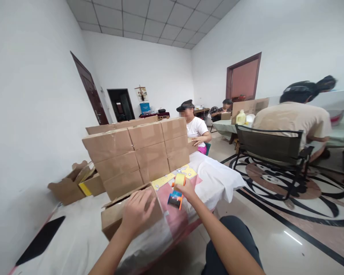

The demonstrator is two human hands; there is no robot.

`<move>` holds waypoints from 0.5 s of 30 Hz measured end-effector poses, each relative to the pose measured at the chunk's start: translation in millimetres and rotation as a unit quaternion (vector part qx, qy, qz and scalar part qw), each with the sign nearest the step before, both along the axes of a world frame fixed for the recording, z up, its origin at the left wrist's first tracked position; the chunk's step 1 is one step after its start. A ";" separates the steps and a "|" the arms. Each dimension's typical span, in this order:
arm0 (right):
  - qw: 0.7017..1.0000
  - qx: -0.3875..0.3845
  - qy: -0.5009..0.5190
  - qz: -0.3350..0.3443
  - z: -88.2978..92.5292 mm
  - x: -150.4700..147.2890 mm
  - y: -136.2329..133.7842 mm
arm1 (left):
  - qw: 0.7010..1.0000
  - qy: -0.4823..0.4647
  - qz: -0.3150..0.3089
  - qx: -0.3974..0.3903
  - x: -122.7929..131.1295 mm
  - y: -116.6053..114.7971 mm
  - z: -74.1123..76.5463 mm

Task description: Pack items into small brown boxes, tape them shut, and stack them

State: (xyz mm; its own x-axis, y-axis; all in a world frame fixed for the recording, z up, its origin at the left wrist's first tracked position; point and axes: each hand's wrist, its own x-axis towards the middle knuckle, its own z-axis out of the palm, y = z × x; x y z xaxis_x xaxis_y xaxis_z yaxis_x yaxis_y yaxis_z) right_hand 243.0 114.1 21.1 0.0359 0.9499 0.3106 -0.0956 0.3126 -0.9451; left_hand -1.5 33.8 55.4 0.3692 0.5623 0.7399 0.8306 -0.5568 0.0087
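Observation:
Close in front of me a cardboard box [156,217] sits on the covered table, its top edge slightly raised on the far side. My left hand [139,208] lies over this box with fingers stretched out. To the right, my right hand [187,189] grips a tape dispenser [176,198] with blue and orange parts and a yellowish roll of tape, held above the tablecloth and apart from the box. Behind the box rises a stack of taped cardboard boxes [150,151], several wide and three high.
Opened cardboard [67,187] leans by the left wall. A black flat pad [41,240] lies at the table's left. Past the stack sits a person in a white shirt [197,128]. At right, another person [292,118] bends beside a mesh-backed chair [271,143].

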 end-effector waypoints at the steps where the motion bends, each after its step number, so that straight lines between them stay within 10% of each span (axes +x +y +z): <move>1: 0.998 0.006 0.014 0.056 6.1 -1.1 -10.6 | 0.999 -0.023 -0.026 -0.034 13.1 0.2 0.0; 6: 0.970 0.035 0.053 0.233 24.1 -5.9 -60.1 | 0.932 -0.166 -0.167 -0.276 63.9 1.7 1.7; 15: 0.993 -0.057 0.095 0.052 0.1 -19.4 -66.7 | 0.844 -0.320 -0.174 -0.394 67.0 7.2 -45.5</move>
State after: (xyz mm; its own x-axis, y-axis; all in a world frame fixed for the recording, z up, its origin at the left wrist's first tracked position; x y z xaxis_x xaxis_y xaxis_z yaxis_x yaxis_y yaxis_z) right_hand 223.6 47.4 21.2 -0.0164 0.9800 0.1985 -0.3008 0.1845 -0.9357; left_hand 65.5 41.0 9.8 0.2807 0.9127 0.2971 0.3023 -0.3778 0.8751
